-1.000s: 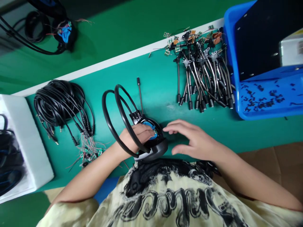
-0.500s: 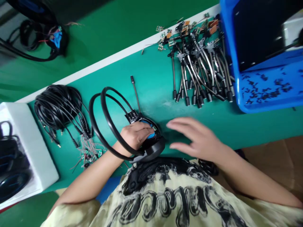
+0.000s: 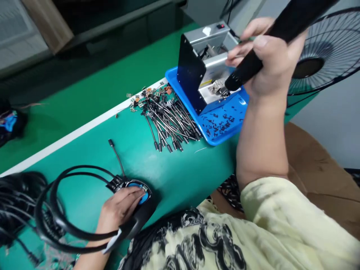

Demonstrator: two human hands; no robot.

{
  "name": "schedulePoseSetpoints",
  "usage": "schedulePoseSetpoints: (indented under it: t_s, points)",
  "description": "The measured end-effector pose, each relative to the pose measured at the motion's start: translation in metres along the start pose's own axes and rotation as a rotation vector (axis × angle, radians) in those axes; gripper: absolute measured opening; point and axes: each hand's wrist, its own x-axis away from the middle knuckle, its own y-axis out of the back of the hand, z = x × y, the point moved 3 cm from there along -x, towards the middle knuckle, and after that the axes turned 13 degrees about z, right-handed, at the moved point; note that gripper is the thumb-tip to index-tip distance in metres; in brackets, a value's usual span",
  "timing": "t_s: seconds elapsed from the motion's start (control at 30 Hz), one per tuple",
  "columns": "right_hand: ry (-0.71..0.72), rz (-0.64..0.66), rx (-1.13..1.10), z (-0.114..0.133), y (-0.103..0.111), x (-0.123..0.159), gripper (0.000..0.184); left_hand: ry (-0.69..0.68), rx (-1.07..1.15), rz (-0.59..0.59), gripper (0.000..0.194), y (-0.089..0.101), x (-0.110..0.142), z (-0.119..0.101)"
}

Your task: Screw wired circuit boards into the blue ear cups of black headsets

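Observation:
My left hand (image 3: 119, 210) rests on the open earcup (image 3: 140, 198) of a black headset at the near edge of the green table, fingers pressed on its blue inner part. The headset's band (image 3: 59, 225) loops round my wrist, and its thin microphone boom (image 3: 116, 157) points away from me. My right hand (image 3: 270, 56) is raised high at the upper right, closed round a black electric screwdriver (image 3: 253, 63). The tool's tip points down at the metal screw feeder (image 3: 209, 75) that stands in a blue tray (image 3: 225, 120).
A pile of black microphone booms with small circuit boards (image 3: 165, 116) lies left of the blue tray. Coiled black cables (image 3: 17, 202) sit at the far left. A black fan (image 3: 323, 60) stands at the right. Small dark screws lie scattered in the tray.
My right hand has left the table beside the headset, risen to the upper right and taken hold of the black screwdriver. The view has swung right. My left hand stays on the earcup.

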Motion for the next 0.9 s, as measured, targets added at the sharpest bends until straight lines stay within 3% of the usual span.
schedulePoseSetpoints:
  t_s: [0.1, 0.23, 0.4, 0.53, 0.6, 0.77, 0.83, 0.9]
  points:
    - [0.03, -0.188, 0.011, -0.024, 0.013, -0.003, 0.042, 0.015, -0.017, 0.0, 0.02, -0.001, 0.002, 0.0]
    - [-0.036, -0.226, 0.043, -0.033, 0.012, 0.001, 0.031, 0.038, -0.039, 0.036, 0.021, 0.004, 0.001, -0.003]
    - [-0.205, 0.105, 0.065, -0.006, -0.018, 0.051, 0.04, 0.017, -0.045, 0.063, 0.02, 0.007, -0.002, -0.005]
    - [-0.182, 0.152, -0.04, 0.008, -0.033, 0.092, 0.033, 0.014, -0.052, 0.002, 0.018, 0.003, -0.001, -0.005]
    - [-0.162, 0.117, -0.067, 0.001, -0.031, 0.088, 0.032, 0.013, -0.056, -0.025, 0.017, 0.0, -0.001, -0.004]
    - [0.029, -0.079, -0.166, -0.022, -0.015, 0.036, 0.044, -0.011, -0.051, -0.072, 0.016, -0.003, -0.007, -0.002]
    - [0.134, -0.162, -0.269, -0.012, -0.024, 0.031, 0.042, -0.047, -0.065, -0.09, 0.018, -0.001, -0.009, -0.007]
    - [0.192, -0.18, -0.401, 0.011, -0.05, 0.041, 0.023, -0.083, -0.084, -0.083, 0.02, 0.001, -0.009, -0.013]
